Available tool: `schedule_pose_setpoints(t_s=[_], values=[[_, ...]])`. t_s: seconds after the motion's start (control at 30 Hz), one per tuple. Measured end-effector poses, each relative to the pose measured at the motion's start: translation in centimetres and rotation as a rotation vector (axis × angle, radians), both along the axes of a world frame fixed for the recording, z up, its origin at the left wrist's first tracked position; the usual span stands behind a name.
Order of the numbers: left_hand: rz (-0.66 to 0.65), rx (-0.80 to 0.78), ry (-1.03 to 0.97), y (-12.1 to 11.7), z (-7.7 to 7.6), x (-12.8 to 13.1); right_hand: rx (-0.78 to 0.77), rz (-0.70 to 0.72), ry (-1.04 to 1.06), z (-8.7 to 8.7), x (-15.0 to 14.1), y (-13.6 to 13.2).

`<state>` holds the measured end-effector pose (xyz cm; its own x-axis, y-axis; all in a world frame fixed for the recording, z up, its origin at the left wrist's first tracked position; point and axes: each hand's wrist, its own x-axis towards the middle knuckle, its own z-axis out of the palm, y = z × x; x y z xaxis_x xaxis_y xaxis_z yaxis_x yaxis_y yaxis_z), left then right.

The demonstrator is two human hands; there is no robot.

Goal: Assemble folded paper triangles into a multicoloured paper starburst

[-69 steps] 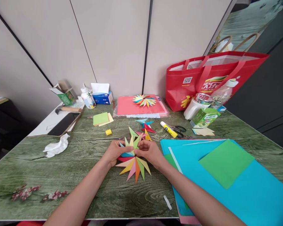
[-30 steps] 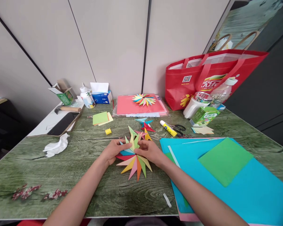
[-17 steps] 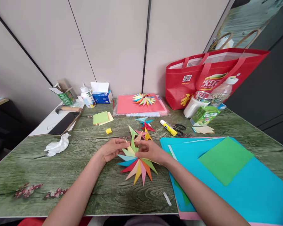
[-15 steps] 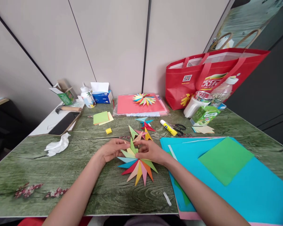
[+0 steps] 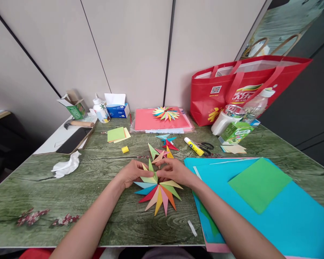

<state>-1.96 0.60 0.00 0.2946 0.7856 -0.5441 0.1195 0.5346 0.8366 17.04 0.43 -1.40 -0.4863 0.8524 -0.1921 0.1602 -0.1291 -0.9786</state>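
A multicoloured folded-paper star (image 5: 159, 194) lies in front of me, its pointed pieces fanned round a small centre hole. My left hand (image 5: 134, 172) pinches its upper left pieces, with the fingertips by a green point. From the upper right, my right hand (image 5: 175, 172) grips the star close to the centre, and its fingers partly cover the points there. Just beyond my fingers lie loose folded pieces (image 5: 152, 151) in green, pink and yellow. Farther back are blue and red pieces (image 5: 169, 144).
Large blue paper sheets (image 5: 213, 180) with a green square (image 5: 260, 185) lie at right. A glue stick (image 5: 193, 146) and scissors (image 5: 206, 146) sit behind. A finished paper star (image 5: 166, 114) rests on packaged red paper (image 5: 143, 120). Crumpled tissue (image 5: 66, 165) and a phone (image 5: 73, 140) are left.
My left hand has shifted right, its fingertips now closer to the star's centre. The right fingers have moved slightly, uncovering a pale yellow point on the right side.
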Motion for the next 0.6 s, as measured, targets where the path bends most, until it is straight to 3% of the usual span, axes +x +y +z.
schedule_pose_setpoints(t_s=[0.07, 0.17, 0.2, 0.33, 0.43, 0.6], values=[[-0.015, -0.004, -0.004, 0.0, 0.1, 0.0, 0.11, -0.144, -0.048, 0.1, 0.8, 0.7], [-0.008, -0.012, 0.001, 0.0, 0.2, 0.0, 0.429, -0.506, -0.253, -0.3, 2.3, 2.0], [-0.005, -0.016, 0.004, 0.0, 0.2, 0.0, 0.53, -0.567, -0.325, -0.6, 2.7, 2.4], [-0.006, -0.005, 0.018, 0.1, 0.2, -0.1, 0.701, -0.441, -0.494, -1.7, 3.1, 3.1], [-0.017, 0.013, 0.019, 0.3, 0.0, -0.3, 0.71, -0.358, -0.594, -2.2, 2.7, 3.1], [-0.02, 0.014, 0.037, 0.4, -0.1, -0.4, 0.677, -0.358, -0.69, -2.3, 2.7, 3.2]])
